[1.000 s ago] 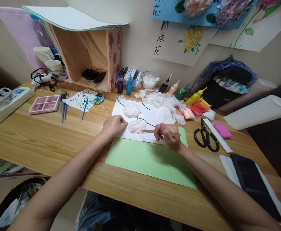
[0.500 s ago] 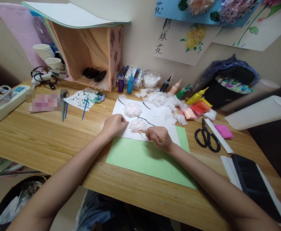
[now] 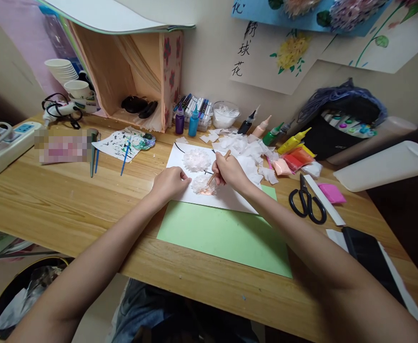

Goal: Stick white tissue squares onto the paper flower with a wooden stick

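My right hand (image 3: 228, 171) is closed around a slim wooden stick (image 3: 212, 178), its lower end at the lower flower. That flower is a pale, ruffled paper puff (image 3: 203, 184) with a peach-orange patch at its lower edge. A second whitish paper puff (image 3: 197, 160) sits above it on the white sheet (image 3: 230, 202), which has dark drawn stems. On the sheet's left edge rests my left hand (image 3: 173, 183), fingers curled together; anything between them is hidden. Green paper (image 3: 223, 236) lies under the sheet.
Loose white paper squares (image 3: 242, 147) lie behind the sheet, near paint bottles (image 3: 266, 131) and a glass bowl (image 3: 225, 114). Black scissors (image 3: 307, 202) are on the right. Left stand brushes on a stained paper (image 3: 123, 145), a power strip (image 3: 12, 147) and a box (image 3: 123, 76).
My right hand has moved up and the stick now stands steeper, exposing more of the lower puff's orange patch. My left hand stays at the sheet's edge.
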The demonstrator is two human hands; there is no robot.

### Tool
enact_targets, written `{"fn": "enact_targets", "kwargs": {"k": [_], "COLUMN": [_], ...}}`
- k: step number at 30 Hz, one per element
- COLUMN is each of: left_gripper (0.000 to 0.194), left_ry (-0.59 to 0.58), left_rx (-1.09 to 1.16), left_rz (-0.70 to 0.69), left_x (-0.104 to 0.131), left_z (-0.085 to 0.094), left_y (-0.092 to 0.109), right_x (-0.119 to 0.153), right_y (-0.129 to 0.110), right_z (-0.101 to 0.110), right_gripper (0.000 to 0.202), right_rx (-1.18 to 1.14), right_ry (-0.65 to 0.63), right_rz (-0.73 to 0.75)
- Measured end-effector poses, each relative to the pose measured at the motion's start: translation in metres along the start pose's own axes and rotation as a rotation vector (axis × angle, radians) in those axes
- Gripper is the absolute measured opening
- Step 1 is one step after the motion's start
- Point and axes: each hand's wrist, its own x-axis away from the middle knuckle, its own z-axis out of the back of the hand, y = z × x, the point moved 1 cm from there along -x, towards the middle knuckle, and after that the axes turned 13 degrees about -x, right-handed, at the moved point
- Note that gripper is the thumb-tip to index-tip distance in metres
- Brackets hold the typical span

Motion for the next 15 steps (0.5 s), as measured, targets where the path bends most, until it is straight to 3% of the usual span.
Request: {"fn": "enact_targets", "kwargs": {"k": [8, 12, 15], "left_gripper": [0.026, 0.025, 0.026], "left_ry": [0.000, -0.003, 0.000], "left_rx": [-0.009, -0.007, -0.008], "left_rz": [0.026, 0.029, 0.024], "left_x": [0.000, 0.001, 0.000], "left_z": [0.001, 0.001, 0.001], "left_y": [0.001, 0.001, 0.000], "right_x": [0.025, 0.037, 0.036], "right_y": [0.004, 0.008, 0.009], "right_z": [0.006, 0.029, 0.054], "right_gripper": [0.059, 0.058, 0.047], "right_rx": [-0.089, -0.155, -0.038], "right_ry": [-0.070, -0.017, 0.079], "right_rz": [0.115, 0.288, 0.454]}}
